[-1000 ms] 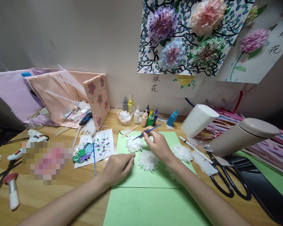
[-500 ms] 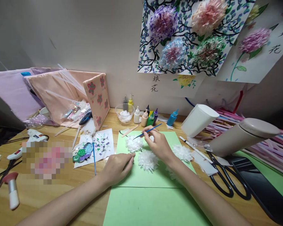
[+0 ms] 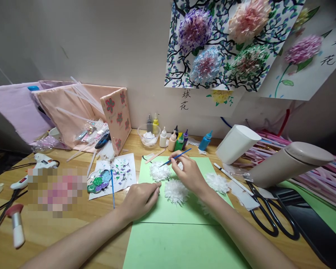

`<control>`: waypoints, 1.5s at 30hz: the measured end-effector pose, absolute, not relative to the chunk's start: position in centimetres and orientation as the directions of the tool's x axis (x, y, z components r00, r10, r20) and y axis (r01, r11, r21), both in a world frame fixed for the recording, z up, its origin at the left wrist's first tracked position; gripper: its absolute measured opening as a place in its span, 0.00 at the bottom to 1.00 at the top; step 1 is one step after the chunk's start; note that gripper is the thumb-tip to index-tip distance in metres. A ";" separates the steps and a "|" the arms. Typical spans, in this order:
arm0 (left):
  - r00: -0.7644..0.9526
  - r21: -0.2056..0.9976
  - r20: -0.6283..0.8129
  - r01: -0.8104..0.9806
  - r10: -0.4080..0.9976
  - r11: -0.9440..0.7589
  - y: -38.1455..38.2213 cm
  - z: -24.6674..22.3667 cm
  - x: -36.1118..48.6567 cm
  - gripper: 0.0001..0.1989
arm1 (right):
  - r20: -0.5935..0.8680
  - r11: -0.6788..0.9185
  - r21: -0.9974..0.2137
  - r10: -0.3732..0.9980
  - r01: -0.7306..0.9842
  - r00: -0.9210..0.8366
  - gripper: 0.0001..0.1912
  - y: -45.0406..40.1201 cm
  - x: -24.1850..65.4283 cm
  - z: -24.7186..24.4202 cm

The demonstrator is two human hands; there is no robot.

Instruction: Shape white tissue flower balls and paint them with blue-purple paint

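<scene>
Paintbrush (image 3: 165, 163), thin and blue, is held slantwise in the right hand (image 3: 189, 173), its tip at the upper left white flower (image 3: 159, 172) on the green sheet (image 3: 190, 213). Whether the bristles touch the petals cannot be told. Right-hand grip: fingers closed in a pencil hold, thumb and forefinger pinching the handle, rear end projecting past the knuckles. Left hand (image 3: 140, 200): palm down, fingers loosely curled and part open, no object showing in it, resting on the sheet near the lower edge of the same flower; contact with the petals cannot be confirmed. Handling, as judged: the brush should be light and stiff along the handle, yielding only at the bristles; grip the handle close to the bristles for control, with light pressure. The handle appears smooth and may roll if pinched loosely. The flower is probably very light, soft and easily crushed; its fringed petals are likely to bend or snag under a dragged tip. Steady it low at its base, not by the petal ends. Whether it is fixed to the sheet cannot be told. A second flower (image 3: 176, 192) lies near, just below and to the right.
</scene>
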State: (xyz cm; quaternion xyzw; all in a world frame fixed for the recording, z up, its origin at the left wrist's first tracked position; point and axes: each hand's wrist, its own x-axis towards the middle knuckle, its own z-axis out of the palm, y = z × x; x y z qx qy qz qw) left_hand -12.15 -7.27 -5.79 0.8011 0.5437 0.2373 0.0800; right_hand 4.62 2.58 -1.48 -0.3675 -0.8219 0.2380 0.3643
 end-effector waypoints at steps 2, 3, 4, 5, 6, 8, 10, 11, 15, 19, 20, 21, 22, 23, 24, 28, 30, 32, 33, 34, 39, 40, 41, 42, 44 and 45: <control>0.298 0.389 0.293 0.831 0.908 -0.398 -7.2 -5.8 -12.2 0.13 | 0.431 0.631 -0.644 0.766 0.432 -0.477 0.08 2.6 4.6 -1.6; 0.299 0.389 0.292 0.831 0.909 -0.398 -7.2 -5.8 -12.2 0.13 | 0.439 0.642 -0.634 0.758 0.431 -0.482 0.07 2.5 4.6 -1.7; 0.299 0.389 0.289 0.831 0.909 -0.397 -7.2 -5.8 -12.2 0.13 | 0.450 0.653 -0.625 0.749 0.428 -0.487 0.07 2.5 4.6 -1.7; 0.300 0.389 0.286 0.832 0.910 -0.397 -7.2 -5.8 -12.2 0.13 | 0.460 0.664 -0.616 0.740 0.424 -0.490 0.07 2.5 4.7 -1.7; 0.301 0.389 0.283 0.832 0.911 -0.396 -7.2 -5.8 -12.2 0.13 | 0.469 0.672 -0.610 0.733 0.420 -0.492 0.07 2.4 4.7 -1.6; 0.301 0.391 0.281 0.831 0.911 -0.395 -7.2 -5.8 -12.2 0.13 | 0.482 0.683 -0.603 0.723 0.412 -0.495 0.07 2.3 4.8 -1.4; 0.297 0.394 0.281 0.832 0.913 -0.392 -7.2 -5.8 -12.1 0.13 | 0.483 0.690 -0.598 0.716 0.408 -0.504 0.06 2.3 4.8 -1.3; 0.294 0.393 0.280 0.833 0.914 -0.389 -7.2 -5.8 -12.1 0.13 | 0.480 0.693 -0.594 0.713 0.408 -0.512 0.06 2.3 4.8 -1.3; 0.298 0.388 0.285 0.833 0.911 -0.394 -7.2 -5.8 -12.2 0.13 | 0.476 0.704 -0.575 0.703 0.418 -0.529 0.06 2.3 4.7 -1.5; 0.298 0.383 0.285 0.836 0.911 -0.393 -7.2 -5.7 -12.1 0.13 | 0.519 0.716 -0.563 0.695 0.414 -0.497 0.06 2.2 4.7 -1.3; 0.297 0.380 0.280 0.839 0.913 -0.390 -7.2 -5.6 -12.1 0.13 | 0.524 0.718 -0.564 0.693 0.409 -0.495 0.07 2.2 4.7 -1.3; 0.296 0.376 0.278 0.842 0.914 -0.387 -7.2 -5.6 -12.1 0.13 | 0.523 0.719 -0.564 0.691 0.405 -0.499 0.07 2.2 4.8 -1.2; 0.295 0.375 0.275 0.843 0.915 -0.385 -7.2 -5.6 -12.0 0.13 | 0.518 0.720 -0.564 0.689 0.404 -0.506 0.07 2.1 4.8 -1.2; 0.296 0.376 0.275 0.843 0.915 -0.386 -7.2 -5.6 -12.0 0.13 | 0.507 0.720 -0.563 0.688 0.405 -0.519 0.06 2.2 4.8 -1.2; 0.297 0.378 0.276 0.841 0.914 -0.388 -7.3 -5.6 -12.0 0.13 | 0.495 0.720 -0.562 0.687 0.407 -0.532 0.06 2.2 4.8 -1.3; 0.304 0.379 0.286 0.835 0.909 -0.399 -7.2 -5.7 -12.1 0.13 | 0.475 0.720 -0.554 0.686 0.418 -0.551 0.06 2.2 4.7 -1.6; 0.306 0.377 0.288 0.835 0.907 -0.401 -7.2 -5.8 -12.2 0.13 | 0.483 0.719 -0.552 0.688 0.421 -0.541 0.06 2.2 4.7 -1.5; 0.309 0.375 0.287 0.835 0.907 -0.403 -7.2 -5.9 -12.2 0.13 | 0.483 0.722 -0.549 0.685 0.421 -0.546 0.06 2.1 4.7 -1.4; 0.311 0.373 0.285 0.835 0.907 -0.404 -7.2 -5.9 -12.2 0.13 | 0.478 0.724 -0.547 0.682 0.421 -0.553 0.06 2.1 4.7 -1.4; 0.313 0.371 0.283 0.836 0.906 -0.405 -7.2 -5.9 -12.2 0.13 | 0.472 0.725 -0.545 0.680 0.421 -0.561 0.06 2.1 4.7 -1.4; 0.312 0.357 0.279 0.845 0.908 -0.399 -7.3 -5.8 -12.1 0.13 | 0.474 0.721 -0.547 0.685 0.425 -0.552 0.06 2.1 4.7 -1.5; 0.312 0.356 0.279 0.845 0.908 -0.400 -7.3 -5.8 -12.1 0.13 | 0.480 0.723 -0.548 0.684 0.422 -0.549 0.06 2.1 4.7 -1.4; 0.313 0.357 0.280 0.844 0.908 -0.401 -7.3 -5.8 -12.1 0.13 | 0.482 0.724 -0.549 0.682 0.417 -0.550 0.06 2.1 4.7 -1.4; 0.314 0.358 0.283 0.842 0.906 -0.403 -7.3 -5.8 -12.1 0.13 | 0.481 0.726 -0.549 0.679 0.413 -0.554 0.07 2.1 4.7 -1.4; 0.314 0.362 0.287 0.839 0.905 -0.406 -7.3 -5.8 -12.1 0.13 | 0.471 0.728 -0.545 0.676 0.416 -0.567 0.07 2.1 4.7 -1.4; 0.313 0.364 0.288 0.838 0.905 -0.406 -7.3 -5.8 -12.1 0.13 | 0.464 0.727 -0.541 0.677 0.423 -0.571 0.06 2.1 4.7 -1.4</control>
